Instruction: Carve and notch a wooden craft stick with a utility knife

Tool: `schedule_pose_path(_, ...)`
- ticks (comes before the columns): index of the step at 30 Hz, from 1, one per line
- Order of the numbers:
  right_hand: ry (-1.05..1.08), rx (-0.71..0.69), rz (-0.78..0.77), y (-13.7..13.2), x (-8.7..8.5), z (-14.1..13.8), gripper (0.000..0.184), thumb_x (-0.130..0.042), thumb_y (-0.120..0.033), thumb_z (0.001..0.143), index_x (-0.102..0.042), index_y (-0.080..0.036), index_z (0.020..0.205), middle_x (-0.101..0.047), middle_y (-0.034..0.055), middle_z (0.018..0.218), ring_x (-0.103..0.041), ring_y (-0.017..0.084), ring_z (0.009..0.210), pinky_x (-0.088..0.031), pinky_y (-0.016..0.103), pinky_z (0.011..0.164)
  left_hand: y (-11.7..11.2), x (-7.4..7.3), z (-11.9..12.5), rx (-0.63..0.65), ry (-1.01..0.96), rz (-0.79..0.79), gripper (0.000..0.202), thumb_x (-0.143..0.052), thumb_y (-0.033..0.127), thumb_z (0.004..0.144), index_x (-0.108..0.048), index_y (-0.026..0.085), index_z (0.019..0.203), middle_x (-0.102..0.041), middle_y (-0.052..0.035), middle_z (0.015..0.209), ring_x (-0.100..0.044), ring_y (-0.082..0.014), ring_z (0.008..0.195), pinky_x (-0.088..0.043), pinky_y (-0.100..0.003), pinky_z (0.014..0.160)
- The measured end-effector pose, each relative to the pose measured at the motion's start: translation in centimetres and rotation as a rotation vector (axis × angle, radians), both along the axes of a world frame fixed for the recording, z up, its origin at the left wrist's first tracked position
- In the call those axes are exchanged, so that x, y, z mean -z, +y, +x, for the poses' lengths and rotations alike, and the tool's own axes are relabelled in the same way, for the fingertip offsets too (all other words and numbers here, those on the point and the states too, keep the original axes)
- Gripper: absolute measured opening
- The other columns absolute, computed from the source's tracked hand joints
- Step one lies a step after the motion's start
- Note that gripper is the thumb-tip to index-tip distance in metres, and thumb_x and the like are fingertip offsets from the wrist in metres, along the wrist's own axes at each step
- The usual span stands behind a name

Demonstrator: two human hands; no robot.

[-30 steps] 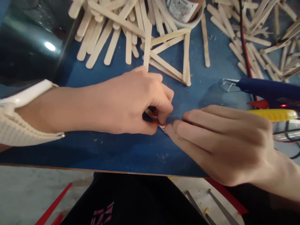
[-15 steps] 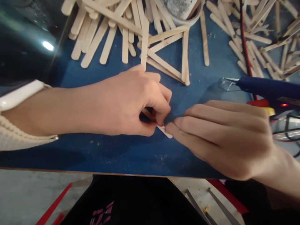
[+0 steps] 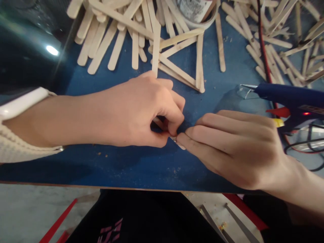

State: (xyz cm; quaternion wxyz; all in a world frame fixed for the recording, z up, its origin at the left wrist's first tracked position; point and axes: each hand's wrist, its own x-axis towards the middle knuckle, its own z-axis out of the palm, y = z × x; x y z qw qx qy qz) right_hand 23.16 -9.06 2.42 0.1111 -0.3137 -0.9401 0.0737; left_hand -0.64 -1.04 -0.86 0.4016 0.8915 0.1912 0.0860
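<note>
My left hand (image 3: 149,111) is closed in a pinch round a wooden craft stick (image 3: 180,146). Most of this stick is hidden under the hand; a short rounded end pokes out past the thumb. My right hand (image 3: 235,145) comes in from the right with its fingers pressed together, the fingertips closed at that protruding end. A thin dark line shows on the stick there, too small to make out. Just beyond my left hand lies a triangle of craft sticks (image 3: 199,64), joined at its corners.
Loose craft sticks (image 3: 101,47) are heaped at the back left, with more sticks (image 3: 275,64) at the far right. A blue glue gun (image 3: 283,96) with a lit red light rests beyond my right hand. A container (image 3: 194,10) stands at the back on the blue table (image 3: 141,172).
My right hand has shifted slightly left, its fingertips staying at the stick's end. The left hand keeps its pinch almost unmoved.
</note>
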Motion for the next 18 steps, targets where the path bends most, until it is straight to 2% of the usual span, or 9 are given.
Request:
schedule_pose_path(2,-0.004,-0.011,0.006,0.01,-0.06,-0.09,0.027,-0.062,-0.015,0.106,-0.076,-0.021,0.084,-0.072,-0.0026,0.074,-0.057,0.014,0.060,-0.039,0.037,0.056,-0.02,-0.04,0.05,-0.001,-0.004,-0.003,0.015,-0.072,0.024,0.086,-0.079,0.031,0.075,-0.075,0.0055,0.084,-0.062,-0.0179,0.084,-0.046,-0.038,0.099)
schedule_pose_path(9,-0.131,0.007,-0.038,0.15,-0.36,-0.23,0.040,-0.048,-0.017,0.113,-0.075,-0.025,0.084,-0.069,-0.0043,0.076,-0.056,0.011,0.064,-0.036,0.034,0.060,0.03,-0.17,0.19,-0.007,0.004,-0.014,0.016,-0.072,0.026,0.087,-0.080,0.032,0.075,-0.076,0.0048,0.085,-0.063,-0.0189,0.085,-0.048,-0.038,0.099)
schedule_pose_path(13,-0.061,0.013,-0.033,-0.03,-0.30,-0.29,0.033,-0.056,-0.017,0.109,-0.073,-0.022,0.081,-0.071,-0.0021,0.076,-0.055,0.013,0.062,-0.040,0.036,0.058,0.00,-0.13,0.04,-0.001,-0.020,-0.022,0.017,-0.071,0.025,0.088,-0.078,0.031,0.075,-0.076,0.0048,0.085,-0.063,-0.0188,0.086,-0.047,-0.038,0.100)
schedule_pose_path(18,0.029,-0.052,0.026,-0.13,-0.59,-0.35,0.025,-0.066,-0.007,0.099,-0.068,-0.019,0.077,-0.072,0.0008,0.075,-0.051,0.015,0.061,-0.040,0.040,0.056,0.07,-0.35,-0.06,0.025,-0.023,-0.008,0.016,-0.069,0.018,0.087,-0.075,0.027,0.074,-0.077,0.0037,0.086,-0.059,-0.0182,0.085,-0.042,-0.038,0.096)
